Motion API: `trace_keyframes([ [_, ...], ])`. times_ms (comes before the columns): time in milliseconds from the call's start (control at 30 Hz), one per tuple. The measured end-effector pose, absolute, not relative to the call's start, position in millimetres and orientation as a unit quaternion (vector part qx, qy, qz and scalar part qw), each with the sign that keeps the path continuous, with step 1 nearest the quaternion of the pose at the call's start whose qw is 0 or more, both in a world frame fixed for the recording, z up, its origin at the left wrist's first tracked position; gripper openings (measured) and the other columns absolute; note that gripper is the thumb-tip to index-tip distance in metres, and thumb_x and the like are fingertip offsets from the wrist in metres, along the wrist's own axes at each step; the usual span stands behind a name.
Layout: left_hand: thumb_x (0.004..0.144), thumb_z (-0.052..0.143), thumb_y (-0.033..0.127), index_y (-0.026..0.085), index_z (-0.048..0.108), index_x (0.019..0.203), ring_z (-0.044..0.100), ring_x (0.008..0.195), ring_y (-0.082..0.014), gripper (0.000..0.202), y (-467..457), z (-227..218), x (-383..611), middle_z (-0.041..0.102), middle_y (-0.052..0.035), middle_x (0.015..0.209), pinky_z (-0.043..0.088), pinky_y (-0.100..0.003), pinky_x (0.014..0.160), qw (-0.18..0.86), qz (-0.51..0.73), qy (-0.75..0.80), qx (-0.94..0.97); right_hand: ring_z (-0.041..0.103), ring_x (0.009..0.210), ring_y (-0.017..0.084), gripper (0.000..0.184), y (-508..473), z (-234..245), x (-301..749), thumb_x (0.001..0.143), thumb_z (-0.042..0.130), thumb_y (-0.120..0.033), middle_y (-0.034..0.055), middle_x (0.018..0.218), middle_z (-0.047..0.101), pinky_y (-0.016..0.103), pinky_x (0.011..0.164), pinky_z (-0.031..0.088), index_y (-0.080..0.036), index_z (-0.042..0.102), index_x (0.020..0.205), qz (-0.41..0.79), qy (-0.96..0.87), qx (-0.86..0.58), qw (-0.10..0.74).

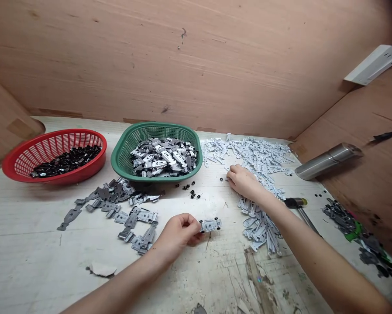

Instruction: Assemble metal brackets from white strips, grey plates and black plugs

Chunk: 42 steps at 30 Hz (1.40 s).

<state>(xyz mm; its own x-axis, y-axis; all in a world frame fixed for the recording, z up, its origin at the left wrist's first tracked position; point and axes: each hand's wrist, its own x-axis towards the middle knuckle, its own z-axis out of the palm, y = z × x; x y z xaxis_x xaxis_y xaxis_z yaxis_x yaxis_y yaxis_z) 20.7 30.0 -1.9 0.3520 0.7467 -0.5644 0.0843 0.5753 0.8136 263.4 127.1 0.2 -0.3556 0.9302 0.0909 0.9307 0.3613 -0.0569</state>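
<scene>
My left hand (179, 231) pinches the left end of a grey toy car chassis (210, 225) with small black wheels, held low over the table. My right hand (243, 179) is at the near edge of a spread of flat white plastic parts (264, 152). Its fingers are curled together, and what they grip, if anything, is hidden. A small black wheel with a pin (221, 179) lies just left of those fingertips. More small black wheels (192, 192) are scattered before the green basket. Grey chassis parts (130, 218) lie in a loose heap left of my left hand.
A green basket (156, 179) holds white, grey and black assembled pieces. The red basket (76, 175) contains shiny black parts. At right are a metal cylinder (328, 161), a screwdriver-like tool (296, 202) and a mixed scrap pile (359, 235). Cardboard walls (170, 78) enclose the table.
</scene>
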Motion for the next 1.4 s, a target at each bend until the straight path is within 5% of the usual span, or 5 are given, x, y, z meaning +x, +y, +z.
trace_keyframes([
  [233,0.069,0.06,0.03,0.017,0.049,0.064,0.062,0.065,-0.0144,0.018,30.0,-5.7,21.0,0.066,-0.0036,0.068,0.047,-0.027,0.066,0.727,0.247,0.503,0.397,0.059,0.084,0.018,0.025,64.1,10.3,240.5,0.092,0.038,-0.017,0.0082,0.097,0.061,0.028,0.07,0.047,-0.018,0.054,0.111,0.101,-0.856,-0.503,0.067],
  [500,0.069,0.061,0.03,0.017,0.049,0.064,0.062,0.067,-0.0155,0.019,30.7,-3.5,20.2,0.064,-0.0033,0.068,0.048,-0.029,0.068,0.73,0.237,0.502,0.399,0.059,0.068,0.018,0.024,19.2,6.7,253.0,0.089,0.042,-0.019,0.0073,0.079,0.061,0.028,0.058,0.045,-0.019,0.065,0.093,0.145,-0.811,-0.553,0.124],
  [700,0.068,0.062,0.031,0.017,0.051,0.064,0.061,0.068,-0.0157,0.018,30.3,-6.8,19.1,0.062,-0.0026,0.068,0.047,-0.028,0.067,0.724,0.243,0.5,0.409,0.062,0.064,0.016,0.021,12.5,33.4,259.4,0.079,0.062,-0.037,0.0042,0.073,0.063,0.027,0.061,0.05,-0.017,0.065,0.085,0.452,-0.577,-0.608,0.306],
  [867,0.067,0.063,0.031,0.016,0.052,0.061,0.058,0.069,-0.0158,0.019,29.6,-8.4,19.0,0.057,0.0,0.067,0.047,-0.029,0.071,0.716,0.272,0.492,0.414,0.051,0.045,0.008,0.031,13.0,29.8,239.2,0.07,0.071,-0.042,-0.0005,0.059,0.06,0.022,0.046,0.043,-0.014,0.066,0.084,0.598,-0.461,-0.569,0.324],
  [1400,0.068,0.062,0.031,0.017,0.054,0.062,0.056,0.071,-0.0165,0.018,28.3,-6.1,18.1,0.056,0.0006,0.067,0.045,-0.031,0.077,0.701,0.262,0.503,0.433,0.05,0.046,0.009,0.029,9.5,4.8,210.7,0.067,0.074,-0.038,-0.0008,0.055,0.061,0.021,0.045,0.039,-0.014,0.064,0.08,0.611,-0.411,-0.554,0.388],
])
